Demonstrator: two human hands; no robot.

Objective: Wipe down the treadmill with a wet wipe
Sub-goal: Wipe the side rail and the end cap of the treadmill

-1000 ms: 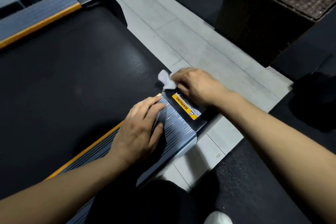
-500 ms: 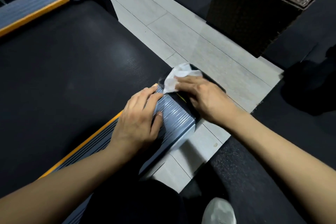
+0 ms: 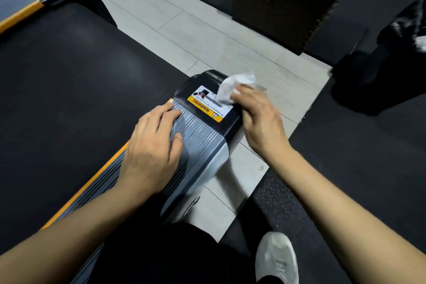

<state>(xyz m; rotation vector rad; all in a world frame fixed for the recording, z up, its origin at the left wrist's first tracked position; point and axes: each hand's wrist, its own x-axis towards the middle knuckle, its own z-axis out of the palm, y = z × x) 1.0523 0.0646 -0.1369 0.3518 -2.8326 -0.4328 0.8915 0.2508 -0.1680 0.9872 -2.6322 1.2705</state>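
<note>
I see the treadmill [image 3: 69,90] filling the left side of my view, its long axis running from lower left toward the upper right, where its rear end points at the pale tiled floor [image 3: 184,30]. The black belt takes up most of it, edged by an orange strip and a grey ribbed side rail [image 3: 198,136]. That rail ends in a black end cap [image 3: 207,80] bearing a yellow-and-white warning label [image 3: 207,106]. A dark wicker box [image 3: 283,4] stands on the floor beyond, well apart from the treadmill. My left hand [image 3: 152,152] lies flat on the ribbed rail, fingers straight and spread, holding nothing. My right hand [image 3: 260,117] is just beside the cap's outer edge, fingers curled round the crumpled white wet wipe [image 3: 232,86]. The wipe touches the far corner of the label and sticks up past the fingertips, which are blurred. A white shoe [image 3: 276,258] shows at the bottom.
</note>
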